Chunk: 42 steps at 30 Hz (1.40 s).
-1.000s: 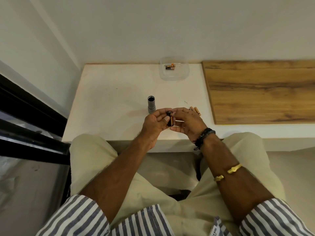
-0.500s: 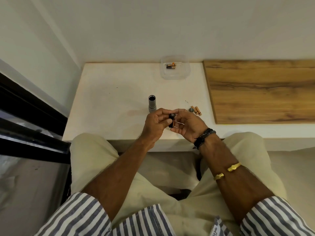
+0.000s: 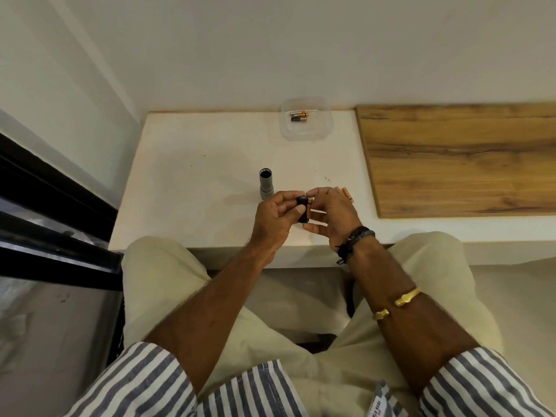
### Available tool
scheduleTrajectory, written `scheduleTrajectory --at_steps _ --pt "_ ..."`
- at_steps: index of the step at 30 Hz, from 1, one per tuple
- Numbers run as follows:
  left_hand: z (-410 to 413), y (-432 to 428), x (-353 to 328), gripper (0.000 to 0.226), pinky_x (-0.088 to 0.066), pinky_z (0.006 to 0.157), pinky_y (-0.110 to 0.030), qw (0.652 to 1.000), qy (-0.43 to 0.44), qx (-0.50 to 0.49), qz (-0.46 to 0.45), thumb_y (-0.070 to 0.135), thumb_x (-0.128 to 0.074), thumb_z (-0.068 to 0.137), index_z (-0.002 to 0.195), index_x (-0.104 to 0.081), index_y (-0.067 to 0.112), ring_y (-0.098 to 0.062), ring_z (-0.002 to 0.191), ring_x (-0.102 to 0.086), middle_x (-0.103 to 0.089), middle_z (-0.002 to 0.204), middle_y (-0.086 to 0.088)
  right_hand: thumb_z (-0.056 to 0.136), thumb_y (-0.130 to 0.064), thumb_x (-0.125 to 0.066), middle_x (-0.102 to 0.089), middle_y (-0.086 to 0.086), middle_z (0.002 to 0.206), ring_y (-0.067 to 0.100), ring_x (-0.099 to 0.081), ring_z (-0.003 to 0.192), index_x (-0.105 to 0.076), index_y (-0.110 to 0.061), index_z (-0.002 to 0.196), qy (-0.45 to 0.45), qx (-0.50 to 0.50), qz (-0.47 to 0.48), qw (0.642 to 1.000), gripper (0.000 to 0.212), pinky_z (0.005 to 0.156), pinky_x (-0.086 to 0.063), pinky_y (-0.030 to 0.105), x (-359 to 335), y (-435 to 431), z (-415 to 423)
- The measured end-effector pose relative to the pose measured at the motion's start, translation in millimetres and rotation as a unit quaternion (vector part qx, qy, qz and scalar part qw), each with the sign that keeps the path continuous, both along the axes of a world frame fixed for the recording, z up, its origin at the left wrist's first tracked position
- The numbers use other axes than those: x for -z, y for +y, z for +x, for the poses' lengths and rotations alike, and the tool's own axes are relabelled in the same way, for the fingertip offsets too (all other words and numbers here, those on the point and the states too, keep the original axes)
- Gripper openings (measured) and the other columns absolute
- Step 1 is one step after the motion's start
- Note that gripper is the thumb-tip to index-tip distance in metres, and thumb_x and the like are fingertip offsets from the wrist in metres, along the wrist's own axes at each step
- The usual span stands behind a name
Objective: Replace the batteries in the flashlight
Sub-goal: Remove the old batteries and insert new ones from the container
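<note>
The grey flashlight body (image 3: pixel 266 185) stands upright on the white table (image 3: pixel 195 182), its open end facing up. Just in front of it, my left hand (image 3: pixel 278 216) grips a small black battery holder (image 3: pixel 302 209) between thumb and fingers. My right hand (image 3: pixel 331 213) meets it from the right, fingers curled against the holder's side; what those fingers pinch is hidden. Behind my right hand, loose copper-topped batteries (image 3: pixel 346 194) lie on the table, partly covered by it.
A clear plastic container (image 3: pixel 307 123) with two batteries (image 3: pixel 298 116) sits at the table's far edge by the wall. A wooden board (image 3: pixel 457 158) covers the surface to the right. A dark window frame (image 3: pixel 54 206) runs along the left.
Both hands stayed together over the table's front edge. My right hand shifted back over the loose batteries, covering most of them, and the holder turned slightly in my left hand.
</note>
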<state>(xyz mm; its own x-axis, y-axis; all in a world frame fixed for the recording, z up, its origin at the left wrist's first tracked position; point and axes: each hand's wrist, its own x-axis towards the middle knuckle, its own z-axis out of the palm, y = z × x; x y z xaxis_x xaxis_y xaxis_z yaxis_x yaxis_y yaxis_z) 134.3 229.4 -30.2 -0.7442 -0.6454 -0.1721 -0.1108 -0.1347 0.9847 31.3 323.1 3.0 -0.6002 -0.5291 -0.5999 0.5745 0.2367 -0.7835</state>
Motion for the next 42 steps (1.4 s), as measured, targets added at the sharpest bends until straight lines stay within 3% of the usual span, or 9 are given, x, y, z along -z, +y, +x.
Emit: scheduleTrajectory --at_steps 4,9,15,20,24,29,35,42 --pt "0.6 -3.5 0.0 0.028 -0.060 0.086 -0.035 0.999 0.002 -0.020 0.029 0.002 -0.066 0.092 0.120 -0.065 0.005 -0.021 0.095 -0.074 -0.076 0.104 -0.008 0.093 -0.018 -0.069 -0.077 0.003 0.096 0.023 -0.074 0.095 -0.074 -0.014 0.095 0.082 -0.011 0.022 0.996 0.006 0.076 -0.064 0.039 4.3 0.7 -1.2" --pt "-0.8 -3.4 2.0 0.026 -0.060 0.086 -0.038 0.997 0.000 -0.036 0.070 0.003 -0.065 0.094 0.120 -0.065 0.004 -0.024 0.095 -0.074 -0.075 0.106 -0.012 0.089 -0.020 -0.078 -0.075 0.000 0.089 0.013 -0.069 0.085 -0.078 -0.012 0.096 0.200 -0.003 0.055 0.978 0.011 0.067 -0.058 0.029 12.0 1.5 -4.9" --pt "-0.7 -10.2 0.5 0.023 -0.058 0.091 -0.041 0.964 0.024 -0.053 0.258 0.001 -0.057 0.098 0.120 -0.062 0.003 -0.032 0.105 -0.071 -0.071 0.114 -0.019 0.087 0.000 -0.072 -0.077 0.019 0.089 0.023 -0.075 0.076 -0.073 -0.004 0.092 0.142 0.147 -0.014 0.979 0.007 0.070 -0.063 0.030 9.1 12.3 -28.4" --pt "-0.7 -11.0 1.4 0.026 -0.058 0.090 -0.039 0.949 0.033 -0.052 0.309 0.001 -0.056 0.098 0.124 -0.059 -0.002 -0.034 0.107 -0.070 -0.069 0.116 -0.024 0.082 0.006 -0.073 -0.077 0.016 0.087 0.029 -0.078 0.082 -0.073 -0.006 0.085 0.159 0.236 0.033 0.958 0.013 0.073 -0.064 0.033 20.3 26.8 -55.5" --pt "-0.2 -10.2 2.9 0.029 -0.058 0.090 -0.039 0.949 0.031 -0.047 0.311 0.001 -0.056 0.098 0.127 -0.056 -0.004 -0.033 0.107 -0.070 -0.069 0.117 -0.023 0.076 -0.005 -0.077 -0.077 0.004 0.083 0.025 -0.076 0.085 -0.073 -0.021 0.075 0.250 0.216 0.146 0.933 0.017 0.077 -0.064 0.035 36.2 30.7 -67.0" --pt "-1.1 -11.1 3.6 0.029 -0.058 0.090 -0.039 0.945 0.030 -0.055 0.322 -0.001 -0.055 0.098 0.127 -0.057 -0.004 -0.034 0.107 -0.070 -0.068 0.119 -0.025 0.085 -0.008 -0.074 -0.074 -0.002 0.086 0.015 -0.070 0.082 -0.078 -0.015 0.093 0.324 0.192 0.214 0.901 0.012 0.080 -0.061 0.030 46.6 28.5 -67.0" --pt "-2.0 -10.5 3.5 0.030 -0.057 0.093 -0.042 0.946 0.026 -0.056 0.319 -0.001 -0.054 0.098 0.128 -0.056 -0.004 -0.034 0.109 -0.069 -0.067 0.120 -0.026 0.086 -0.015 -0.075 -0.077 0.001 0.095 0.019 -0.069 0.087 -0.080 -0.019 0.095 0.345 0.145 0.278 0.885 0.011 0.077 -0.056 0.029 53.4 29.3 -65.1" --pt "-0.5 -11.5 -2.0 0.032 -0.057 0.094 -0.042 0.947 0.031 -0.053 0.315 -0.001 -0.053 0.099 0.130 -0.054 -0.004 -0.034 0.111 -0.068 -0.065 0.123 -0.026 0.089 -0.018 -0.074 -0.077 0.003 0.100 0.017 -0.065 0.087 -0.080 -0.017 0.102 0.352 0.111 0.291 0.882 0.014 0.075 -0.049 0.026 52.1 29.0 -63.2"
